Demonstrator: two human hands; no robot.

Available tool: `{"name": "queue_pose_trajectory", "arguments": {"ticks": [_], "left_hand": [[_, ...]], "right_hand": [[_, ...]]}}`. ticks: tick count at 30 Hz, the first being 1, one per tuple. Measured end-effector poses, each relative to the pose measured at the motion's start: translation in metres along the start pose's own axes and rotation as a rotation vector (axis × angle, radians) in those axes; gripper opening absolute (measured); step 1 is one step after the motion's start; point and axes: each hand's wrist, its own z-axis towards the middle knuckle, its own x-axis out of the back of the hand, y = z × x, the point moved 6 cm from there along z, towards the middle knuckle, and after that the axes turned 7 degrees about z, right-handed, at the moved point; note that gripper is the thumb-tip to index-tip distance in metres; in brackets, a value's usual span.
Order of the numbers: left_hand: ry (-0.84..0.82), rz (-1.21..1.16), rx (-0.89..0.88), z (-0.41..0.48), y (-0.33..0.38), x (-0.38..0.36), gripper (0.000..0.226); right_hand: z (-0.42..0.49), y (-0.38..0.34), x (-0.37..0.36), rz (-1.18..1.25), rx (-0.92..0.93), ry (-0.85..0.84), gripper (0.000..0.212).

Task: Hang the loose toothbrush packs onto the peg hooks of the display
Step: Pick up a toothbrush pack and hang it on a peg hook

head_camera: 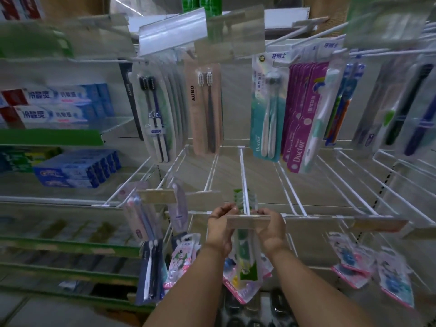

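Both hands are low in the middle of the display point(236, 102), at the front end of a white peg hook point(243, 171). Between them hangs a green toothbrush pack point(245, 258). The left hand point(220, 226) pinches the pack's top left edge with bent fingers. The right hand point(271, 228) holds the top right edge, and its fingers are partly hidden behind the label strip point(250, 220) at the hook's tip. The top of the pack sits right beside the hook wire, but it is too blurry to tell if the pack is on the hook.

On the top row hang a tan pack point(206, 107), a teal pack point(267, 109) and a bunch of purple packs point(299, 119). Pink packs point(351, 258) hang near the bottom right corner. Toothpaste boxes point(63, 105) sit on the shelves by the left edge.
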Motion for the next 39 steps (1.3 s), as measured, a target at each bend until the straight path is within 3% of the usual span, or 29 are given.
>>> {"name": "queue_pose_trajectory", "arguments": {"ticks": [3,9,13,16,18,22,25,29,32,34,39], "left_hand": [[0.080,0.074,0.012,-0.005,-0.002,0.019,0.023],[0.223,0.133,-0.010,-0.020,0.013,0.069,0.024],[0.287,0.173,-0.039,-0.019,0.032,0.098,0.026],[0.332,0.168,-0.060,-0.010,0.048,0.122,0.022],[0.347,0.159,-0.065,0.004,0.057,0.140,0.031],[0.271,0.241,-0.020,0.026,0.073,0.157,0.038],[0.238,0.344,-0.008,0.036,0.086,0.159,0.023],[0.112,0.327,0.071,0.055,0.086,0.150,0.021],[0.109,0.297,0.124,0.071,0.088,0.141,0.026],[0.101,0.269,0.173,0.080,0.086,0.139,0.033],[0.056,0.276,0.185,0.102,0.085,0.135,0.030]], "right_hand": [[-0.005,-0.002,0.001,-0.024,0.066,0.049,0.013],[-0.029,0.036,0.013,-0.124,-0.074,0.227,0.010],[-0.052,0.067,-0.031,-0.215,-0.211,-0.074,0.019],[-0.056,0.063,-0.085,-0.191,-0.139,-0.235,0.032],[-0.052,0.054,-0.119,-0.176,-0.101,-0.297,0.037],[-0.045,0.012,-0.164,-0.098,-0.006,-0.317,0.022],[-0.025,-0.003,-0.180,-0.122,-0.043,-0.228,0.025],[-0.002,-0.005,-0.201,-0.125,-0.076,-0.190,0.033],[0.008,0.000,-0.215,-0.072,-0.102,-0.160,0.018],[0.015,0.001,-0.216,-0.207,-0.051,-0.139,0.009],[0.025,-0.009,-0.221,-0.073,-0.030,-0.146,0.034]]}}
